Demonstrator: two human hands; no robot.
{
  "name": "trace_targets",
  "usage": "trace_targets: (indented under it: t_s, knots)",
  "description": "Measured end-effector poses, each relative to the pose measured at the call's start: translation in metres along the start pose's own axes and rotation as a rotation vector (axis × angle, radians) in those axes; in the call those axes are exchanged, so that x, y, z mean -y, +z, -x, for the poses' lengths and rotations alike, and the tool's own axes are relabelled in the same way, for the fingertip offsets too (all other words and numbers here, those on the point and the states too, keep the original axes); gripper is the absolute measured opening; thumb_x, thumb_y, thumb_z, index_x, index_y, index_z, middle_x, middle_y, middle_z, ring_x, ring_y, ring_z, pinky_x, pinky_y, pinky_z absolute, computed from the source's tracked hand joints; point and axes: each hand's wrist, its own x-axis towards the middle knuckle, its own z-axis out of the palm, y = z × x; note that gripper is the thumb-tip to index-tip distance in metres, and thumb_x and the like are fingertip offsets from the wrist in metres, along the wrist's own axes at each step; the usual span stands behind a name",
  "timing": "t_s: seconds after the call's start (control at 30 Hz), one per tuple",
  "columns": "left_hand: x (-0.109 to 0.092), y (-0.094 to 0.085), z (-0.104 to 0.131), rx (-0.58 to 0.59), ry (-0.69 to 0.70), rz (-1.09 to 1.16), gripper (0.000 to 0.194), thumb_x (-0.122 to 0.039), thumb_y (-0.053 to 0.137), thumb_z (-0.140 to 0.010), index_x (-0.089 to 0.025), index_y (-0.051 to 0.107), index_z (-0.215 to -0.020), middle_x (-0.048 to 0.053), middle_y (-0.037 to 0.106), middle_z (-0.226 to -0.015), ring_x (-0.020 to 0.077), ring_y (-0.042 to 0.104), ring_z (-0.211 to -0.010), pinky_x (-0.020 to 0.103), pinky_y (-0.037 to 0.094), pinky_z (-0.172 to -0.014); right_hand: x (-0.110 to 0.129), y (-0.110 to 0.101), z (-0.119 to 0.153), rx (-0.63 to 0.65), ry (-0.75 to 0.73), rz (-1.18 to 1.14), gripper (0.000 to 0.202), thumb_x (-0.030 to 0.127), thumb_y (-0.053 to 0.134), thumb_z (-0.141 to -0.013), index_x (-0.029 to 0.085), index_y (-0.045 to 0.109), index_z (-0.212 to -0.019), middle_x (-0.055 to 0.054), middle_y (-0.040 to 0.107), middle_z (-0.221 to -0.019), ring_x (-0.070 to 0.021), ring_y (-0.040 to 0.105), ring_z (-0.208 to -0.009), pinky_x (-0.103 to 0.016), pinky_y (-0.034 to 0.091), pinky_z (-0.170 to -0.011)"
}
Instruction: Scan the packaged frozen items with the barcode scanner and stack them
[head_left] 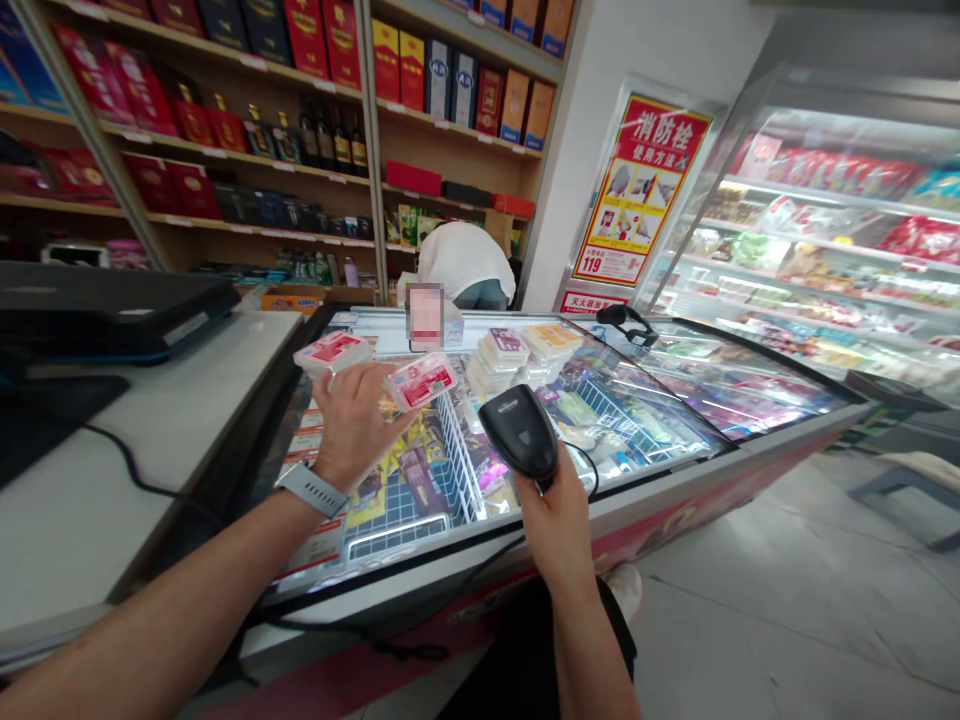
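My left hand (354, 415), with a grey watch band at its wrist, is closed on the edge of a flat clear plastic food box (421, 382) with a red and white label. Just behind those fingers, more red-labelled boxes (332, 350) lie on the freezer's glass top. My right hand (556, 515) is wrapped round the handle of a black barcode scanner (519, 430). The scanner's head is up and to the right of the held box, apart from it. Stacks of similar boxes (501, 358) with purple and orange labels stand on the glass beyond the scanner.
Under the glass of the chest freezer (480, 545), wire baskets (459, 455) hold packaged goods. A black cable hangs along its front. A counter (187, 400) with a black device (142, 305) is at left. Behind the freezer a person in white (465, 258) bends down before shelves.
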Motion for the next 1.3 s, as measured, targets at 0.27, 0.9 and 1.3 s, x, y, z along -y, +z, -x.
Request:
trace_targets:
  t_s: [0.27, 0.9, 1.3]
  knots:
    - [-0.002, -0.006, -0.001, -0.099, 0.053, -0.027, 0.048, -0.035, 0.069, -0.080, -0.022, 0.054, -0.125, 0.013, 0.063, -0.128, 0.0314, 0.052, -0.127, 0.049, 0.017, -0.117, 0.001, 0.014, 0.001, 0.113, -0.006, 0.052, 0.024, 0.022, 0.057, -0.085, 0.020, 0.060, -0.109, -0.007, 0.065, -0.101, -0.0244, 0.060, -0.096, -0.037, 0.046, -0.086]
    - [-0.005, -0.005, 0.003, -0.090, 0.044, -0.008, 0.049, -0.028, 0.068, -0.079, -0.024, 0.055, -0.125, 0.011, 0.062, -0.130, 0.0313, 0.051, -0.128, 0.050, 0.014, -0.119, -0.001, 0.014, 0.001, 0.174, -0.054, 0.097, 0.032, 0.019, 0.055, -0.086, 0.019, 0.061, -0.117, -0.011, 0.066, -0.109, -0.0280, 0.060, -0.107, -0.041, 0.044, -0.095]
    - [-0.003, -0.004, 0.002, -0.160, 0.103, -0.034, 0.047, -0.032, 0.070, -0.080, -0.021, 0.057, -0.124, 0.012, 0.065, -0.125, 0.0312, 0.055, -0.123, 0.050, 0.018, -0.116, 0.000, 0.015, 0.002, 0.174, -0.040, 0.112, 0.027, 0.017, 0.055, -0.084, 0.018, 0.060, -0.111, -0.011, 0.066, -0.107, -0.0285, 0.059, -0.104, -0.042, 0.043, -0.093]
